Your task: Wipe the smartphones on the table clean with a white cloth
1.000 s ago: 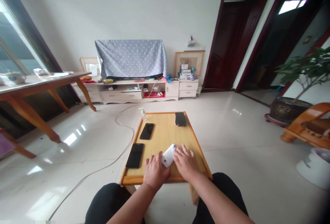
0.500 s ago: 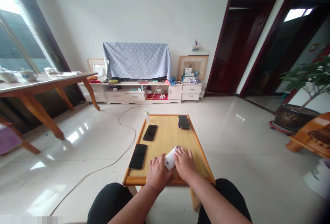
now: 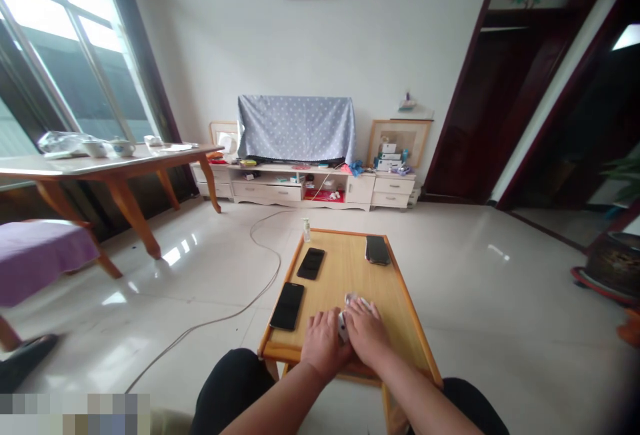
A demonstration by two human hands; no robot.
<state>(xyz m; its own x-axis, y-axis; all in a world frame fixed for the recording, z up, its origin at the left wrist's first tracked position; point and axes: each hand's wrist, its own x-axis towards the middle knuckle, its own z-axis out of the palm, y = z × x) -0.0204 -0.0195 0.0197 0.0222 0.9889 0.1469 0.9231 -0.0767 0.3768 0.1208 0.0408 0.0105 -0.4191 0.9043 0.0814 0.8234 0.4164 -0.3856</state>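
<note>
A small white phone-shaped slab [image 3: 343, 327] with a dark dot near its end lies mostly covered by my hands over the near part of the low wooden table [image 3: 350, 268]. My left hand [image 3: 323, 345] is closed around its left side and near end. My right hand [image 3: 367, 331] presses over it with fingers together. Pale crumpled-looking bits [image 3: 351, 298] show by the right fingertips; I cannot tell whether they are a wipe. Two black phones, one nearer [image 3: 287, 306] and one farther [image 3: 311, 263], lie along the left edge.
A stack of dark phones [image 3: 377, 250] sits at the far right corner. A clear pump bottle [image 3: 307, 229] stands at the far left corner. A cable [image 3: 240, 308] runs over the floor to the left. My knees flank the table.
The view has turned left and up, showing a wall clock. My right hand has slid closer to my left and covers more of the white slab.
</note>
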